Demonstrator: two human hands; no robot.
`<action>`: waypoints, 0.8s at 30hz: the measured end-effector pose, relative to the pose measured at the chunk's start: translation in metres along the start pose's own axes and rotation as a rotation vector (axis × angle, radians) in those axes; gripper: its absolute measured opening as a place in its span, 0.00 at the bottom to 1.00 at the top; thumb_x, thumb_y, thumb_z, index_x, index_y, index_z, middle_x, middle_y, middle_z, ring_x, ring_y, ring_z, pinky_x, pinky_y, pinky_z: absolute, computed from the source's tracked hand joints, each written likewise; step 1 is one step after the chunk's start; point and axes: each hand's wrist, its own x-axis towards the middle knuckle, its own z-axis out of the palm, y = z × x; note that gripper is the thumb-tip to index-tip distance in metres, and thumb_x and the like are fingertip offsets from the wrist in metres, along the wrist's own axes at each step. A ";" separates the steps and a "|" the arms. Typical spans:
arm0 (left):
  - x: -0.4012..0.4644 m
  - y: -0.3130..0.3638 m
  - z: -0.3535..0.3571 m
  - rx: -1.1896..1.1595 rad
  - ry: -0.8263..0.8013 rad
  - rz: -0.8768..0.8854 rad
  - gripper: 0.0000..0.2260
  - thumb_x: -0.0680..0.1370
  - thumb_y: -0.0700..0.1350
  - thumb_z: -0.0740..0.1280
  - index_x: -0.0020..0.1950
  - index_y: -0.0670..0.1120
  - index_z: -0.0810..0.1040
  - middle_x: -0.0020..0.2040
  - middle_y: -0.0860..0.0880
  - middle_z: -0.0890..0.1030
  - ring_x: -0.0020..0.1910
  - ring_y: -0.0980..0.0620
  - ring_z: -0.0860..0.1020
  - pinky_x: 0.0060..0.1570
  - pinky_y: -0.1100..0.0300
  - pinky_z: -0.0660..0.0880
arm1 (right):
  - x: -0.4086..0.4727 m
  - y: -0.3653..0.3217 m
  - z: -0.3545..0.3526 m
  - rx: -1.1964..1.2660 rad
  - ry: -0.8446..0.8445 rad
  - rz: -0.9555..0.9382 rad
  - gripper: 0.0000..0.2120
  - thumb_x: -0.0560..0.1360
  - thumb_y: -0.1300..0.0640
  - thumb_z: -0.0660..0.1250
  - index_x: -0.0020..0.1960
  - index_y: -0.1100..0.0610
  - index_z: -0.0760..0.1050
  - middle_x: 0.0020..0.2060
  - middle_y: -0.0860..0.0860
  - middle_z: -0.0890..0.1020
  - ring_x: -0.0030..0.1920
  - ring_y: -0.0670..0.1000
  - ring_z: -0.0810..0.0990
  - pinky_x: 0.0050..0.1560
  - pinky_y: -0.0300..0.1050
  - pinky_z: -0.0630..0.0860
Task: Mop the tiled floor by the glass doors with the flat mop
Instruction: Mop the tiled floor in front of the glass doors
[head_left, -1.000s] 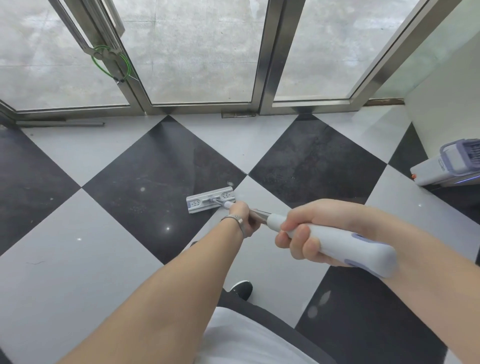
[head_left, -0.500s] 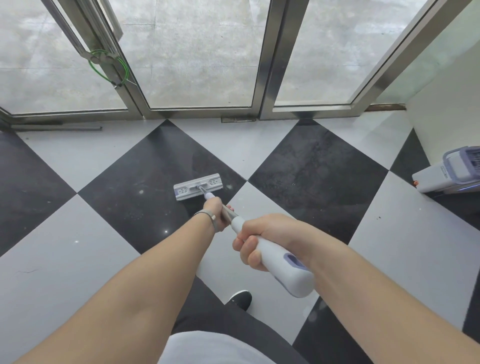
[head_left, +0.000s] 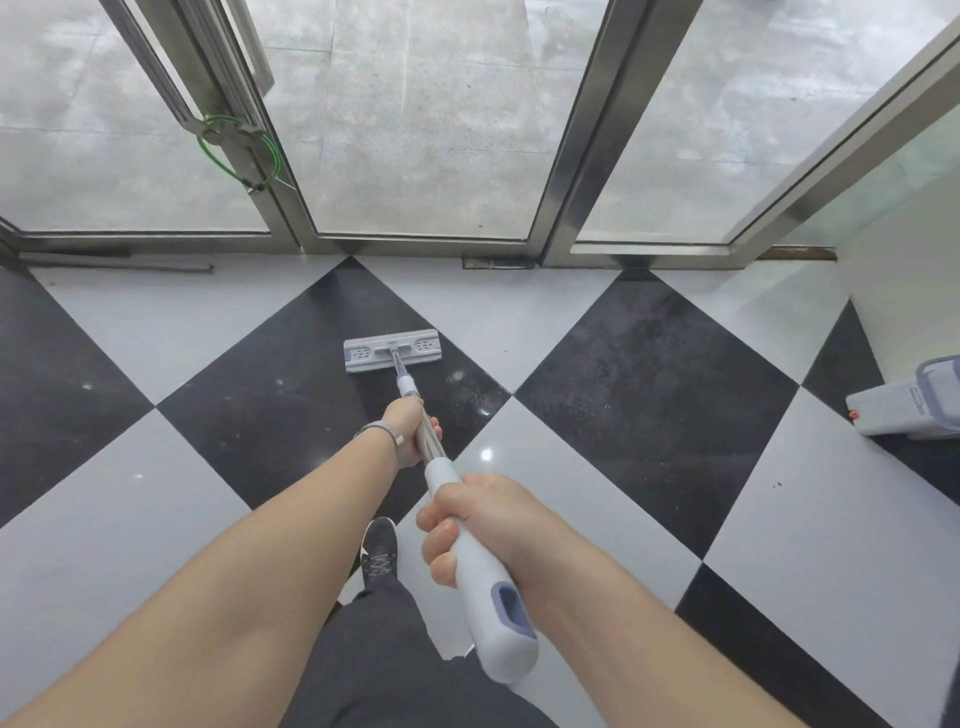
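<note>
Mop head (head_left: 392, 351) now flat on the black tile (head_left: 322, 395) at about 12 o'clock from the feet, farther out toward the glass doors (head_left: 415, 119) than half a second ago, when it sat lower and more to the left. Pole (head_left: 428, 431) swung from a slant toward a near-straight line running away from the body. Left hand (head_left: 410, 434) wrapped round the steel part of the pole, fingers curled behind it; right hand (head_left: 470, 525) clamped round the white handle (head_left: 488, 597) lower down, thumb side up, grip end poking out at 6 o'clock. Faint damp sheen on the black tile at 3 o'clock of the mop head, likely from passes already made. Reads as a forward push stroke under way, with the strip of white tile (head_left: 519, 312) along the door sill at 12 o'clock not yet reached. White bucket (head_left: 904, 410) parked at 3 o'clock by the wall, well apart. One dark shoe (head_left: 380, 553) planted just beside the handle.
</note>
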 end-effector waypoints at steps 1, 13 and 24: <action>0.007 0.012 -0.004 0.007 -0.003 0.002 0.10 0.84 0.51 0.54 0.55 0.44 0.65 0.35 0.48 0.67 0.28 0.53 0.67 0.19 0.67 0.68 | 0.009 -0.006 0.008 0.005 0.002 -0.007 0.09 0.75 0.71 0.57 0.49 0.59 0.65 0.35 0.55 0.70 0.23 0.46 0.69 0.21 0.36 0.67; 0.078 0.153 -0.034 0.056 -0.039 0.011 0.09 0.84 0.48 0.53 0.56 0.43 0.67 0.33 0.48 0.67 0.27 0.54 0.67 0.18 0.68 0.69 | 0.104 -0.095 0.089 0.015 0.024 -0.062 0.10 0.74 0.71 0.56 0.48 0.57 0.63 0.36 0.54 0.68 0.24 0.46 0.67 0.21 0.37 0.67; 0.108 0.240 -0.037 0.151 -0.041 -0.004 0.07 0.83 0.48 0.53 0.52 0.46 0.66 0.33 0.50 0.68 0.25 0.54 0.67 0.23 0.69 0.67 | 0.147 -0.167 0.133 0.206 0.007 -0.076 0.06 0.79 0.69 0.56 0.52 0.60 0.66 0.34 0.54 0.68 0.19 0.44 0.67 0.19 0.32 0.65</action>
